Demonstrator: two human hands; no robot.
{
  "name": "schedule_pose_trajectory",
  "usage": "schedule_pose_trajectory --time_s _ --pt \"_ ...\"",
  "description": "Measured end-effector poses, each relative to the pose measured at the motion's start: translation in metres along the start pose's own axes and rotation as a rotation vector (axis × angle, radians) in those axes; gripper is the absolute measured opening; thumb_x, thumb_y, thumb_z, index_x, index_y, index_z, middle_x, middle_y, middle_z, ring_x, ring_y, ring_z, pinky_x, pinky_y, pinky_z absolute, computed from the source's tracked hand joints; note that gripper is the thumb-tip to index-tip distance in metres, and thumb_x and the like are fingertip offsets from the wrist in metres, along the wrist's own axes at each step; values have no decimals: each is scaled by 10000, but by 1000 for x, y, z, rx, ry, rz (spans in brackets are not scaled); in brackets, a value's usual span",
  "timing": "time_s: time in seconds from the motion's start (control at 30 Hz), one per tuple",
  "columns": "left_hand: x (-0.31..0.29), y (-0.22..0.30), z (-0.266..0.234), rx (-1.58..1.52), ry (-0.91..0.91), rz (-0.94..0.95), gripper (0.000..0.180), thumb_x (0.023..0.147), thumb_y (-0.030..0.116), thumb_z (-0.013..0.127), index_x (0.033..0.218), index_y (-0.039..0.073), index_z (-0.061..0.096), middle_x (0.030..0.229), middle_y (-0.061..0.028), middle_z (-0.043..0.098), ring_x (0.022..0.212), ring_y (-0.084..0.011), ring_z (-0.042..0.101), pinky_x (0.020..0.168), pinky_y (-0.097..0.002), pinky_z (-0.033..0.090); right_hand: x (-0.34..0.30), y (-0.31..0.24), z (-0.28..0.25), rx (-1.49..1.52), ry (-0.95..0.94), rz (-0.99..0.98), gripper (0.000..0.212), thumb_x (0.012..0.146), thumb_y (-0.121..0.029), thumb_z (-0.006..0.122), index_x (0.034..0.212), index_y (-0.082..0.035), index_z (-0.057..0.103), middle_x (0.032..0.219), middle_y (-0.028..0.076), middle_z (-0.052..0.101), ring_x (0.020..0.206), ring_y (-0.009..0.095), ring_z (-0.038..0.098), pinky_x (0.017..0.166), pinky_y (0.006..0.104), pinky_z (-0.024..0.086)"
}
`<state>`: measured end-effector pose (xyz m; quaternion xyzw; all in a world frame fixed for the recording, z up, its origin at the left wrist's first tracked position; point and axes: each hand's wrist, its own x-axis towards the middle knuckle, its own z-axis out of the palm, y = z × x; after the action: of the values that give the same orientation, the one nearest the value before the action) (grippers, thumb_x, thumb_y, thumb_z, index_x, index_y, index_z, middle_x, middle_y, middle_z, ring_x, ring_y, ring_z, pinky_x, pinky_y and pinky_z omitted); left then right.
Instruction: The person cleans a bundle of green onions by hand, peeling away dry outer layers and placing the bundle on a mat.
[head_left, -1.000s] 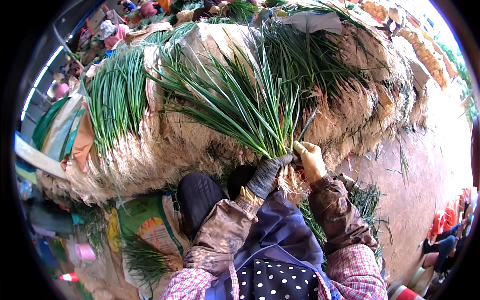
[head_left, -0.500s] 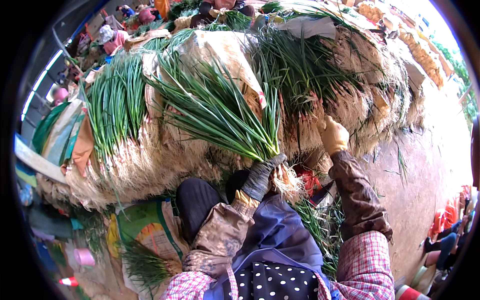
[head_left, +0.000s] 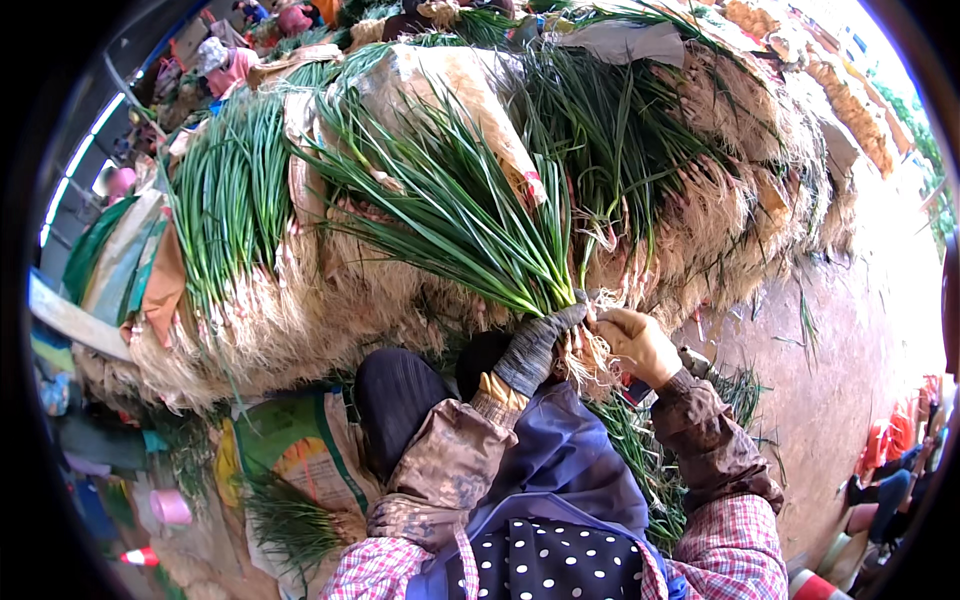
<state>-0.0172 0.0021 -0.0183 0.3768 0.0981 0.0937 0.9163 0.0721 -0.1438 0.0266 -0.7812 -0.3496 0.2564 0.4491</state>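
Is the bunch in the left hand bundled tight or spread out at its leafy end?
Spread out: its green leaves fan wide beyond the gloved left hand, narrowing together where it grips them, near the pale roots.

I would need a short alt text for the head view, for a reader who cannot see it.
A dark-gloved left hand grips a bunch of long green stalks with pale, stringy roots, while a yellowish-gloved right hand is close beside those roots. Beyond them lies a long pile of similar stalks.
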Motion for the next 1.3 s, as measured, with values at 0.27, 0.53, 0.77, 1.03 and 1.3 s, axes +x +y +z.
schedule_pose_trajectory --time_s 0.27,0.53,0.77,1.03,1.3 --pt "-2 -1 -10 99 124 -110 114 787 128 630 856 38 621 651 8 584 493 -37 496 401 -149 348 68 -24 13 -566 326 -74 328 772 -368 603 794 -41 589 692 148 612 688 301 603 644 387 469" --pt "3 12 7 -29 161 -193 89 794 120 603 841 44 605 645 -25 584 456 -55 492 371 -152 340 74 -7 20 90 184 82 355 834 -273 547 1006 35 590 825 100 642 710 175 598 645 275 475" --pt "8 1 6 26 159 29 99 794 105 581 847 22 580 664 -68 606 455 -115 531 397 -198 407 62 -3 24 860 280 441 225 862 -170 502 901 36 586 718 89 620 564 120 564 502 229 443" --pt "8 1 10 -43 132 -21 236 762 52 601 990 -7 609 801 -57 641 669 -119 596 564 -215 471 0 89 16 -886 -411 -98 274 718 -254 572 884 -47 642 821 161 633 810 300 610 710 359 474" --pt "8 2 -5 92 155 -4 296 760 43 611 1046 11 541 848 -55 604 707 -130 584 622 -231 485 69 4 7 -502 420 -36 313 815 -341 573 787 -35 636 726 146 621 637 238 605 603 327 472"
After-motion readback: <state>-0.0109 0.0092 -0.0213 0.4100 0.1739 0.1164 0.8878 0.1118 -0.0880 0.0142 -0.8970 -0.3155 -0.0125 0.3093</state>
